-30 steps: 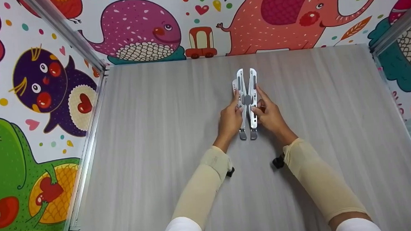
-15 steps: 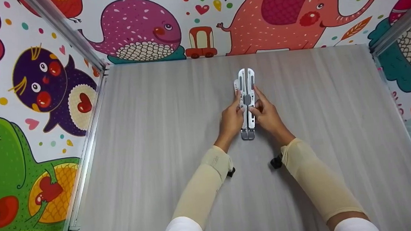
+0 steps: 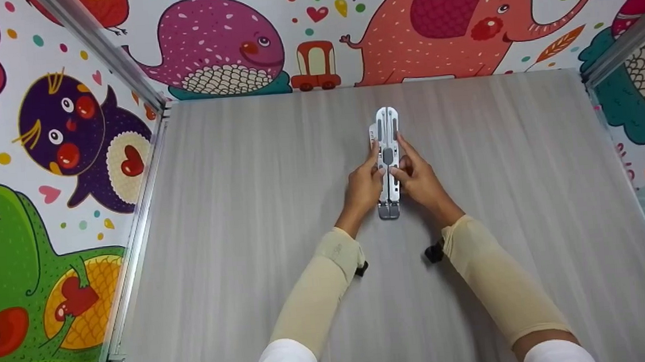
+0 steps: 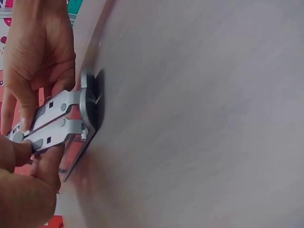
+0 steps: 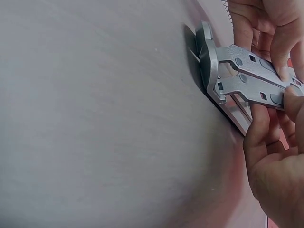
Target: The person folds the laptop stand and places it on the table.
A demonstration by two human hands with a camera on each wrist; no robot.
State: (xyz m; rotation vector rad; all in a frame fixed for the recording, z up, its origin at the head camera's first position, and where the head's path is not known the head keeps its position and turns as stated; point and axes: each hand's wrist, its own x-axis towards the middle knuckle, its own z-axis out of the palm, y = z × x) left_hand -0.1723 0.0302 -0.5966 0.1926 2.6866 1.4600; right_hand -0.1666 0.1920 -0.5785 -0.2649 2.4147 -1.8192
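Observation:
A silver folding laptop stand (image 3: 388, 124) is folded into a narrow bar, its two long arms lying side by side around a grey central hub. My left hand (image 3: 363, 186) grips its left arm, and my right hand (image 3: 423, 181) grips its right arm. Both thumbs lie on top near the hub, while other fingers curl beneath. Grey hooked feet (image 4: 87, 107) at the near end stand close over the table in the left wrist view. From the right wrist, slots and rivets show along the metal arms (image 5: 249, 85); the hands partly hide the far end.
The wood-grain table (image 3: 233, 222) spreads out around the hands. Metal frame rails (image 3: 117, 65) and printed cartoon panels (image 3: 220, 45) border its back and sides. A small black device (image 3: 434, 253) sits under the right wrist, with another (image 3: 362, 270) at the left.
The laptop stand's two arms were spread apart a second ago; they have come together and now lie side by side. My hands moved slightly closer, keeping their grip.

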